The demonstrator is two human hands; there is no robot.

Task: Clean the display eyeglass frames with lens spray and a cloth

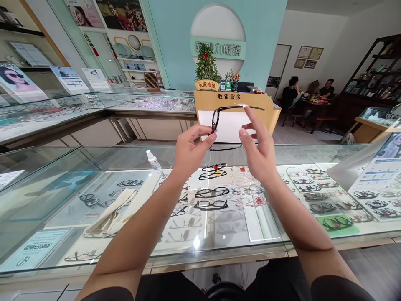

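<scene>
A pair of black-framed glasses (215, 119) is held up above the glass counter, its temples unfolded and pointing right. My left hand (192, 148) pinches the front of the frame between thumb and fingers. My right hand (259, 146) is raised on the other side, fingers apart, with the index fingertip at the upper temple beside a small white tag (241, 105). Under the hands, rows of glasses (212, 192) lie on the display. A white spray bottle (153, 160) stands to the left of my left hand, and a beige cloth (112, 211) lies at the lower left.
The glass display counter (238, 253) spans the front, with more frames at right and a slanted poster board (377, 167). Beyond it stands a wooden cashier desk (272, 106) with a plant (206, 65). Two people sit at a table at the back right.
</scene>
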